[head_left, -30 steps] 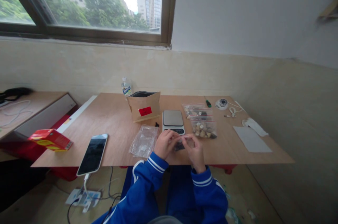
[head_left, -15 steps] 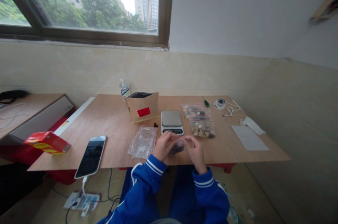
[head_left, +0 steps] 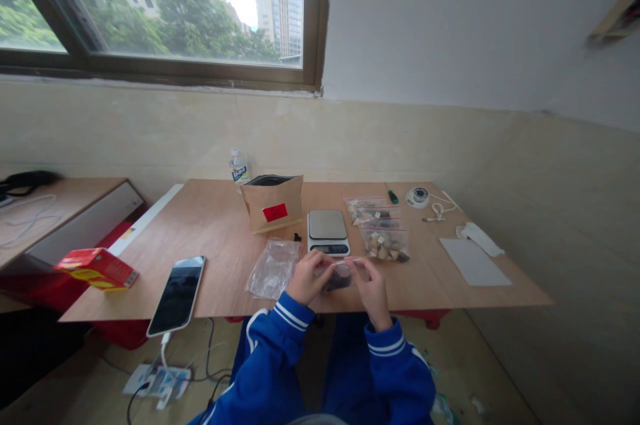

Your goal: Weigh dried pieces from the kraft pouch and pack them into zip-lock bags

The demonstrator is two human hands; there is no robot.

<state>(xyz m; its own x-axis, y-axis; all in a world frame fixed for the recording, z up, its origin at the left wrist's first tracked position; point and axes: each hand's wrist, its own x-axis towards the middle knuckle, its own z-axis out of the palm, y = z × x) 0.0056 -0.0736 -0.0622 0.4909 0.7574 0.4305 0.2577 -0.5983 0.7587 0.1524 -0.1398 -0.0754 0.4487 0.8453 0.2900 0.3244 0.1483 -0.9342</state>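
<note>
Both my hands meet at the near edge of the wooden table [head_left: 215,225], pinching the top of a small clear zip bag [head_left: 340,276] with dark pieces inside. My left hand [head_left: 307,277] grips its left end and my right hand [head_left: 369,281] its right end, fingers closed. Just beyond the hands stands a small digital scale [head_left: 327,227]. Two filled zip bags [head_left: 383,241] lie to its right. A pile of flat empty clear bags [head_left: 274,267] rests left of my hands.
A brown paper pouch [head_left: 273,208] with a red label stands behind the scale, a water bottle [head_left: 239,167] behind it. A phone [head_left: 177,293] overhangs the near left edge. A red box [head_left: 97,267], a grey sheet [head_left: 475,261], a tape reel [head_left: 418,196] and a green tool [head_left: 393,196] lie about.
My hands stay together on the small bag, and the fingers have shifted slightly along its top. The view has wobbled a little.
</note>
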